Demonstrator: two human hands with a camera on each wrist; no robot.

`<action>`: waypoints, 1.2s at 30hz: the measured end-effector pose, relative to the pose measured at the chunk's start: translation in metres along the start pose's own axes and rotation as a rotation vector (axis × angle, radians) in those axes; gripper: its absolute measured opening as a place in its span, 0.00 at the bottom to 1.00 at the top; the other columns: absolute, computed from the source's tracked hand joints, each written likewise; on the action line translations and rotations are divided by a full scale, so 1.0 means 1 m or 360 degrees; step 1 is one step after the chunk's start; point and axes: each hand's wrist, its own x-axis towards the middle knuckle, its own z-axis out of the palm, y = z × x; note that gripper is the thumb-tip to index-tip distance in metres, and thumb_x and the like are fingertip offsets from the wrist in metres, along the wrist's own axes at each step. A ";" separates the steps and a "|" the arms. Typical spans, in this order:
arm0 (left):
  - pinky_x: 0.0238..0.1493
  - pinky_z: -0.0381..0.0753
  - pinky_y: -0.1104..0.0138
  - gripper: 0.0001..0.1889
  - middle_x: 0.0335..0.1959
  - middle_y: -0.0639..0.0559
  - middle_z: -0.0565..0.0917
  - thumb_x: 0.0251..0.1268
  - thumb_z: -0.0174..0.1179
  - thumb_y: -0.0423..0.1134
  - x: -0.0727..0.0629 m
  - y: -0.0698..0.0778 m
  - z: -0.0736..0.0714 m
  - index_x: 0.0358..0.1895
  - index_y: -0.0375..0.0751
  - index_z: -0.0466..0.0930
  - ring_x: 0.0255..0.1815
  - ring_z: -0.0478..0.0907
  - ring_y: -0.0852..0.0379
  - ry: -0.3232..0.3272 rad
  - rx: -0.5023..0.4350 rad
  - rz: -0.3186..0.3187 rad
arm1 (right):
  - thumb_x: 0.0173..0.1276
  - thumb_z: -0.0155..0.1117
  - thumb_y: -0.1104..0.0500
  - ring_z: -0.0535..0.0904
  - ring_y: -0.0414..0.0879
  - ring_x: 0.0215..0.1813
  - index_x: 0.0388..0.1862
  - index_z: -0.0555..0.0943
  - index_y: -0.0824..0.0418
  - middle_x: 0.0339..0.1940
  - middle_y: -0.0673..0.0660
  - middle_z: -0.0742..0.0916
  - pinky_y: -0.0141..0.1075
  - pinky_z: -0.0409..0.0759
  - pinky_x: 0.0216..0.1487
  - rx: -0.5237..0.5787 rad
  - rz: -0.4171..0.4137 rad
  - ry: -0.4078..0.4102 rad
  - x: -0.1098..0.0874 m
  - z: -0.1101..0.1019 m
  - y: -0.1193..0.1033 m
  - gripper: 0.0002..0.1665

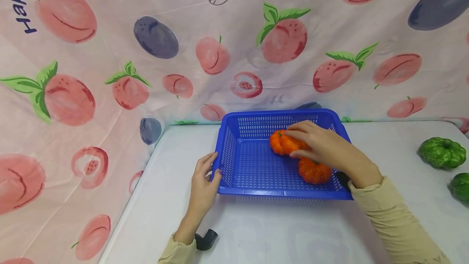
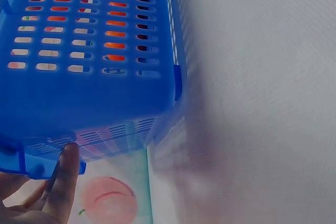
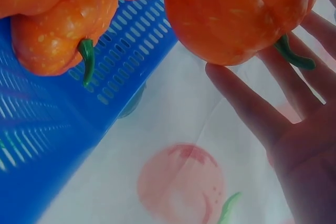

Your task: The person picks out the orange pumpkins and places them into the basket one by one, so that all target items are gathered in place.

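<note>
In the head view, a blue plastic basket (image 1: 283, 193) with slotted walls stands on the table. My left hand (image 1: 203, 184) touches its left rim with the fingertips and thumb spread apart. A finger (image 2: 65, 182) lies against the outer wall just below the rim in the left wrist view. Over the right half of the basket, my right hand (image 1: 322, 144) holds a small orange pumpkin (image 3: 241, 17) with a green stem. Another orange pumpkin (image 1: 314, 171) lies in the basket's front right part. Further back, one more orange pumpkin (image 1: 277, 142) sits beside the held one.
Two green pumpkins, one striped (image 1: 442, 152) and one partly cut off (image 1: 459, 188), lie at the table's right side. A fruit-printed cloth (image 1: 242, 19) hangs behind and to the left. White table surface (image 1: 278, 231) shows in front of the basket.
</note>
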 end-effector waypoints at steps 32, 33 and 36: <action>0.56 0.83 0.57 0.24 0.69 0.45 0.69 0.70 0.53 0.27 -0.001 0.001 0.001 0.69 0.36 0.72 0.59 0.76 0.47 -0.0001 -0.0007 -0.0001 | 0.61 0.73 0.47 0.77 0.55 0.59 0.57 0.82 0.64 0.56 0.61 0.83 0.49 0.82 0.58 -0.0042 -0.0123 -0.0216 0.015 0.021 -0.005 0.31; 0.56 0.83 0.57 0.24 0.69 0.45 0.69 0.70 0.53 0.27 -0.001 0.001 0.001 0.69 0.36 0.72 0.59 0.76 0.47 0.0001 -0.0005 0.0000 | 0.61 0.73 0.47 0.77 0.55 0.59 0.57 0.82 0.64 0.56 0.61 0.83 0.49 0.82 0.58 -0.0042 -0.0125 -0.0225 0.016 0.021 -0.005 0.30; 0.55 0.83 0.59 0.24 0.69 0.45 0.69 0.69 0.53 0.26 -0.001 0.000 0.001 0.69 0.36 0.71 0.58 0.76 0.48 0.0001 0.0002 0.0001 | 0.61 0.72 0.47 0.77 0.56 0.59 0.57 0.82 0.64 0.56 0.61 0.83 0.50 0.82 0.58 -0.0046 -0.0115 -0.0261 0.016 0.022 -0.007 0.31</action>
